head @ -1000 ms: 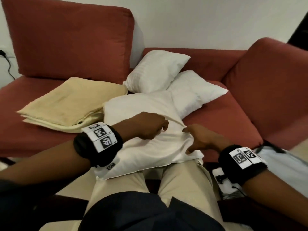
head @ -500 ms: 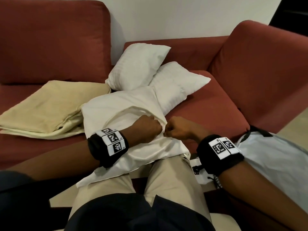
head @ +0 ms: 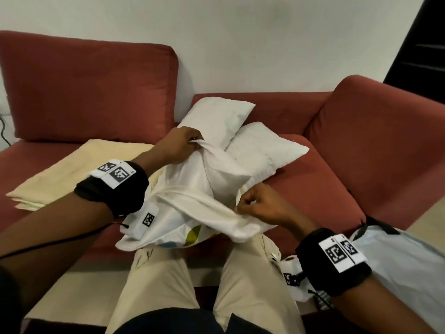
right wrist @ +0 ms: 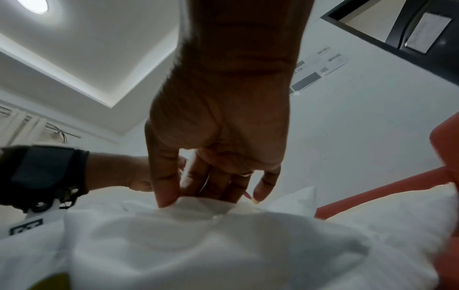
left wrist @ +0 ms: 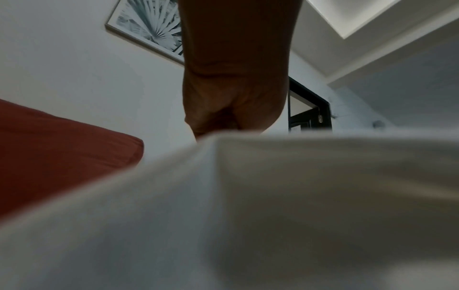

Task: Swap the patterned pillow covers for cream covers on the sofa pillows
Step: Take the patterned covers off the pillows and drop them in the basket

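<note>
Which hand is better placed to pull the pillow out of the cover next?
Probably the left hand: it grips the far edge of the cover opening, right beside the exposed pillow. The right hand pinches the near hem, better suited to holding the cover back.

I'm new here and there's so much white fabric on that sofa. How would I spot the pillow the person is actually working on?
Start at the red sofa, where two bare white pillows lean in its corner. In front of them, over the person's knees, lies the pillow being worked on, its loose cover gripped by the left hand and right hand. Only this one shows coloured patches at its near edge.
</note>
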`<state>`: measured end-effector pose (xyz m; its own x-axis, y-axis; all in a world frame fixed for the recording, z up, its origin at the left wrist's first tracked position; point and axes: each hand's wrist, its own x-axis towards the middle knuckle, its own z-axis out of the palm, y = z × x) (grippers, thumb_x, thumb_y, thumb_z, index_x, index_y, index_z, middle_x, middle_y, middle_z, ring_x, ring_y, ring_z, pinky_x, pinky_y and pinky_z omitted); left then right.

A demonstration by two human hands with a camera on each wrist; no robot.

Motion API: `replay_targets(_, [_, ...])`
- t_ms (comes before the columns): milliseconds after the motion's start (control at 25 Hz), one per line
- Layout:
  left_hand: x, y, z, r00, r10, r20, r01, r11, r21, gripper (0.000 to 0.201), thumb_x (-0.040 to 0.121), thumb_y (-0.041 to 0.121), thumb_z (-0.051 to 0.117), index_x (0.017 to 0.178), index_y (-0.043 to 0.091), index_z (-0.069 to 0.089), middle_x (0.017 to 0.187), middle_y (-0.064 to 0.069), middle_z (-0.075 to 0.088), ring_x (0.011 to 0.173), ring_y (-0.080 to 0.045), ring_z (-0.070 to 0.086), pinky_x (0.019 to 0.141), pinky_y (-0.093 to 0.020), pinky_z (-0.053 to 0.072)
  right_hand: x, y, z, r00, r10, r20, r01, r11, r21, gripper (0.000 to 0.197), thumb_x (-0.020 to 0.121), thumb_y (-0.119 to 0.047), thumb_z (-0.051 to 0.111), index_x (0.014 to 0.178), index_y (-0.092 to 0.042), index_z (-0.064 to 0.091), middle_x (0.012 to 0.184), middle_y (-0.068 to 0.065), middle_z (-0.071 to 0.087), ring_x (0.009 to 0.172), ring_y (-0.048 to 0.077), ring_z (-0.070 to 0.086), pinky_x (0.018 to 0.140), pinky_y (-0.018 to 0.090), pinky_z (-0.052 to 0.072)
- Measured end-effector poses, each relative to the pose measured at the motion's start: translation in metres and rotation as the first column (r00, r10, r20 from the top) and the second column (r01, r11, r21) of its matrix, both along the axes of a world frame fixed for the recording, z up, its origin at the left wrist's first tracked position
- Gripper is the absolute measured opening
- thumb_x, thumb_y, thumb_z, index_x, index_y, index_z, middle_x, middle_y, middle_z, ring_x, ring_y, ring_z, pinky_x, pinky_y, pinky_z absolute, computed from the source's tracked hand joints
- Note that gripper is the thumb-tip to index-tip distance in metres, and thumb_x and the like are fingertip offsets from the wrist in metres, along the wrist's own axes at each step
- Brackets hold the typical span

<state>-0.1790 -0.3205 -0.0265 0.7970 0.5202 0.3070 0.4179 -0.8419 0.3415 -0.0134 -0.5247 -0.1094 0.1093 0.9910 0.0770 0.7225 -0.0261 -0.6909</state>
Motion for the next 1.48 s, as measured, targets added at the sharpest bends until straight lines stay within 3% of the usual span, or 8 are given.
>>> replay_targets(160, [-0.009,-0.013,0.005,0.995,-0.105,-0.001,0.105,0.994,0.016,0.019,0.091,-0.002,0.052,0.103,-0.001,0.067,0.108,-0.007,0.069,0.100,-0.027,0.062,0.086,-0.031,0.044,-0.030,0.003,0.025,0.941,-0.195,0.276,0.103,0.943,0.316,0.027,0.068,-0.034,0.078,0.070,-0.015,0.059,0.066,-0.002,0.062,0.060,0.016,0.053,0.060,0.031,0.041])
replay_targets(320, [-0.023,-0.018,0.021,0.964,-0.263,0.030,0.265,0.963,-0.051,0.025,0.097,0.003,0.050,0.119,0.004,0.062,0.118,0.003,0.063,0.102,-0.003,0.058,0.090,-0.015,0.042,-0.048,0.024,0.047,0.678,-0.425,0.599,0.062,0.846,0.530,0.091,0.051,-0.040,0.082,0.131,-0.019,0.044,0.132,0.009,0.046,0.123,0.029,0.044,0.101,0.045,0.031])
replay_targets(400, [-0.030,-0.016,0.020,0.950,-0.311,0.034,0.312,0.948,-0.065,0.022,0.098,0.005,0.050,0.114,0.007,0.064,0.110,0.004,0.066,0.098,0.004,0.058,0.090,-0.019,0.046,-0.043,0.041,0.057,0.642,-0.374,0.669,-0.009,0.869,0.494,0.077,0.058,-0.048,0.080,0.122,-0.014,0.055,0.110,0.008,0.064,0.110,0.029,0.060,0.112,0.051,0.018])
replay_targets(640, [-0.054,-0.023,0.046,0.978,-0.201,-0.050,0.188,0.964,-0.187,0.053,0.092,0.056,0.049,0.135,0.024,0.048,0.129,0.011,0.057,0.112,-0.009,0.056,0.101,-0.038,0.045,-0.037,0.065,0.094,0.785,-0.393,0.478,0.101,0.844,0.527,0.040,0.075,-0.052,0.074,0.083,-0.014,0.066,0.072,0.012,0.067,0.071,0.039,0.061,0.059,0.032,0.033])
replay_targets(800, [-0.081,-0.005,0.062,0.905,-0.145,-0.399,0.105,0.987,-0.121,0.116,0.061,0.079,0.067,0.152,0.035,0.012,0.150,0.021,0.027,0.132,-0.004,0.034,0.115,-0.032,0.028,0.004,0.088,0.123,0.837,-0.433,0.336,0.299,0.875,0.381,0.042,0.071,-0.058,0.075,0.082,-0.018,0.066,0.084,0.003,0.066,0.082,0.027,0.060,0.066,0.027,0.032])
replay_targets(1080, [-0.063,0.041,0.050,0.958,-0.208,-0.199,0.189,0.976,-0.112,0.045,0.088,0.022,0.067,0.131,0.023,0.052,0.125,0.006,0.060,0.110,-0.010,0.057,0.095,-0.026,0.045,0.048,0.111,0.107,0.943,-0.302,0.142,0.285,0.950,0.128,0.026,0.070,-0.048,0.078,0.074,-0.024,0.067,0.075,-0.011,0.066,0.074,0.009,0.062,0.064,0.028,0.046])
replay_targets(1360, [-0.034,0.072,-0.012,0.991,-0.093,-0.096,0.093,0.996,0.004,0.039,0.088,0.046,0.042,0.124,0.037,0.053,0.122,0.011,0.064,0.107,-0.015,0.061,0.088,-0.042,0.051,0.054,0.136,0.080,0.831,-0.152,0.535,0.115,0.988,0.101,0.058,0.082,-0.038,0.069,0.136,-0.033,0.049,0.135,-0.004,0.054,0.132,0.018,0.044,0.118,0.053,0.011])
replay_targets(1480, [-0.026,0.075,-0.021,0.997,-0.067,0.039,0.065,0.997,0.047,0.039,0.090,0.035,0.044,0.126,0.034,0.058,0.125,0.013,0.064,0.110,-0.013,0.061,0.089,-0.040,0.051,0.037,0.152,0.092,0.928,0.027,0.371,-0.048,0.998,0.046,0.054,0.084,-0.009,0.059,0.134,-0.030,0.055,0.138,-0.005,0.056,0.129,0.014,0.049,0.113,0.034,0.030])
